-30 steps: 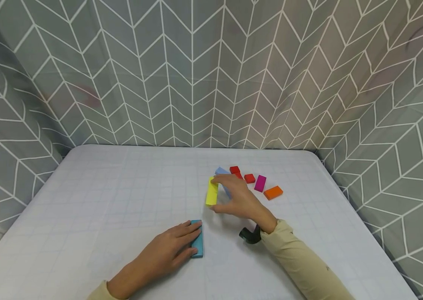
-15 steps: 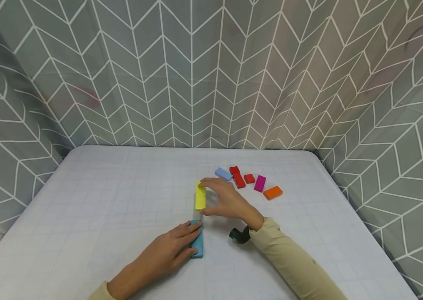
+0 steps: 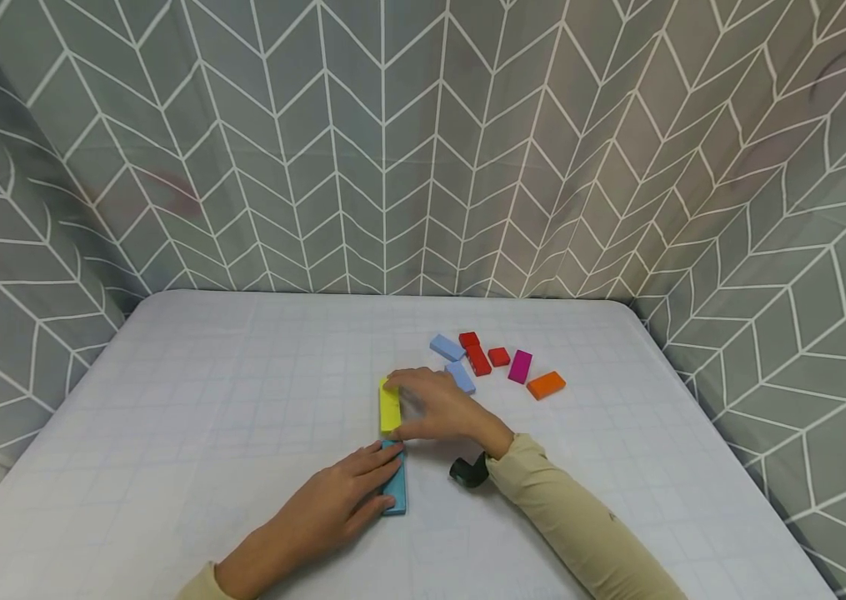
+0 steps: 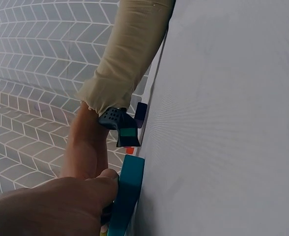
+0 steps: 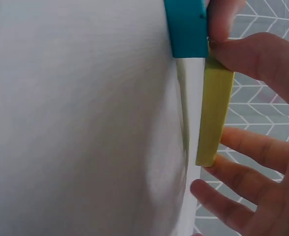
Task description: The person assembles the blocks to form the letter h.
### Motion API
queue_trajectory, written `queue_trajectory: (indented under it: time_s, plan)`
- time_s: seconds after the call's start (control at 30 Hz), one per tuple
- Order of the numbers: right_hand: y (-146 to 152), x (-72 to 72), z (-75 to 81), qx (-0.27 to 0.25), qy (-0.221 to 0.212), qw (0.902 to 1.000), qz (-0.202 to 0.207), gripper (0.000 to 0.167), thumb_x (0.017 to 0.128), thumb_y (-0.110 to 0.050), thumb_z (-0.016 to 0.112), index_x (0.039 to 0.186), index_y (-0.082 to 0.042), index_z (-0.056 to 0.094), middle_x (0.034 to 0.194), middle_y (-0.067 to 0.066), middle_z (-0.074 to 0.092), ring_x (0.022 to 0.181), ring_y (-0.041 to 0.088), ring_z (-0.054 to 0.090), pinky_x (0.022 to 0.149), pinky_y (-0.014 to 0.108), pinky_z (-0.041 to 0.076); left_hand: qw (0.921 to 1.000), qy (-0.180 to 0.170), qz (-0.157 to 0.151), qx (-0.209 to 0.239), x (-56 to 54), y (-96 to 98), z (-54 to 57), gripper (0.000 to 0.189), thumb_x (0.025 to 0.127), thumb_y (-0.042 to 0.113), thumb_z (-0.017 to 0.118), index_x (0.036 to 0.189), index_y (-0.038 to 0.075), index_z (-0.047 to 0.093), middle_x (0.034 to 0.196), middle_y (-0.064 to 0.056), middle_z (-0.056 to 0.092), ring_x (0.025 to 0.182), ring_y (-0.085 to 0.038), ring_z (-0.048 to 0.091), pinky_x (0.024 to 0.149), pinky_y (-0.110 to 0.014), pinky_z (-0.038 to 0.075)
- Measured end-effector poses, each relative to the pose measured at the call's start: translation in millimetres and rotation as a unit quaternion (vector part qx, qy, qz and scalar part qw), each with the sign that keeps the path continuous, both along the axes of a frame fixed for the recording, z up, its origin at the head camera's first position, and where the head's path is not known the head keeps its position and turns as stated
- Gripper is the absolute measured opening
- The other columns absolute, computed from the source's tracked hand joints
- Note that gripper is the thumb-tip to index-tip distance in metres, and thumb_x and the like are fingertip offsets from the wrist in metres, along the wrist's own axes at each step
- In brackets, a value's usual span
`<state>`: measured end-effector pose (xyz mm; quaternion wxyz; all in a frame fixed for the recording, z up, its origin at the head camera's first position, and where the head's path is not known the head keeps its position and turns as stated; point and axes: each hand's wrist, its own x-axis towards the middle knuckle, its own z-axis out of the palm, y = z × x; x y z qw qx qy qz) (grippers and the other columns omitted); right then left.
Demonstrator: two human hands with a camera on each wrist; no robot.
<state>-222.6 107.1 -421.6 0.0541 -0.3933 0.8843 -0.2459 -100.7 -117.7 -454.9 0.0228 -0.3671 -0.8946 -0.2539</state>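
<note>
My left hand rests its outstretched fingers on a flat teal block lying on the white table. Beyond that block's far end, my right hand pinches a yellow block lengthwise, thumb at the near end and fingers at the far end. The right wrist view has the yellow block close to the end of the teal block; whether they touch I cannot tell. The left wrist view shows the teal block beside the left thumb, while most of the yellow one is hidden.
Behind the right hand lie two light-blue blocks, several red blocks, a magenta block and an orange block. A patterned grey curtain surrounds the table's back and sides. A black wrist camera sits under the right wrist.
My right hand has carried the yellow block left and nearer, up to the teal block's far end. One light-blue block has come into fuller view. The left hand has stayed still.
</note>
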Motion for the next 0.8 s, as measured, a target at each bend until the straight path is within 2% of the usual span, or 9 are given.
queue_trajectory:
  time_s: [0.17,0.57,0.8]
  plan:
    - [-0.1,-3.3,-4.2,0.005,0.0,0.9999,0.009,0.065,0.085,-0.034,0.087,0.14,-0.01,0.061,0.146,0.006,0.058,0.136,0.026,0.05,0.11,0.052,0.04,1.0,0.0,0.0,-0.004,-0.2,0.2,0.3,0.055,0.106,0.039,0.062,0.149,0.007,0.057,0.157,-0.007,0.05,0.143,-0.029,0.045,0.109,-0.047,0.046]
    - [1.1,-3.6,-4.9,0.008,-0.016,0.9998,0.008,0.064,0.086,-0.033,0.086,0.14,-0.01,0.062,0.145,0.006,0.059,0.137,0.027,0.049,0.112,0.054,0.039,1.0,-0.001,0.003,-0.008,-1.2,0.5,0.0,0.055,0.106,0.04,0.062,0.149,0.008,0.057,0.156,-0.005,0.05,0.143,-0.028,0.045,0.109,-0.047,0.045]
    - [2.7,-2.5,-2.8,-0.009,-0.03,0.9993,0.018,0.061,0.086,-0.035,0.085,0.137,-0.011,0.065,0.143,0.006,0.06,0.136,0.027,0.049,0.112,0.055,0.037,1.0,-0.004,0.005,-0.006,-0.6,0.9,1.0,0.054,0.105,0.039,0.064,0.148,0.007,0.059,0.156,-0.006,0.05,0.145,-0.029,0.043,0.11,-0.048,0.045]
